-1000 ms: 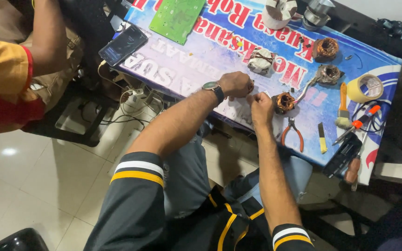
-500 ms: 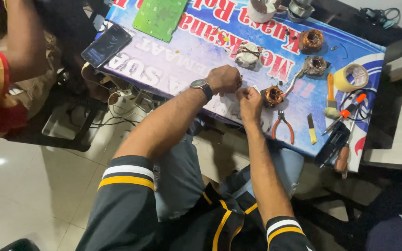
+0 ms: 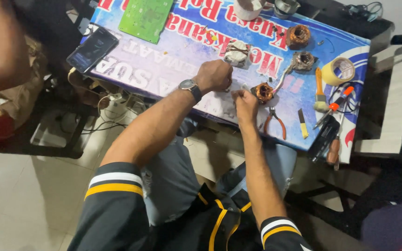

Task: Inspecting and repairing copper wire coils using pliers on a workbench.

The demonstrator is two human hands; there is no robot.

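Observation:
My left hand (image 3: 215, 75), with a wristwatch (image 3: 189, 87) on the wrist, is closed in a fist over the near edge of the table. My right hand (image 3: 244, 99) sits just beside it, fingers pinched together next to a round copper-wound coil (image 3: 263, 92). Something small and pale lies between the two hands; I cannot tell what it is or which hand holds it. Both hands rest over the blue printed banner (image 3: 164, 69) that covers the table.
On the banner lie red-handled pliers (image 3: 274, 122), two more copper coils (image 3: 298, 35) (image 3: 302, 60), a white wrapped coil (image 3: 236, 52), a tape roll (image 3: 339, 70), a yellow-handled brush (image 3: 319, 90), screwdrivers (image 3: 333, 106), a green circuit board (image 3: 146, 16) and a phone (image 3: 92, 49). Another person's arm (image 3: 1, 51) is at far left.
The view has shifted, so the table sits higher and nearer. Both hands stay together beside the copper coil, with little change in their grip.

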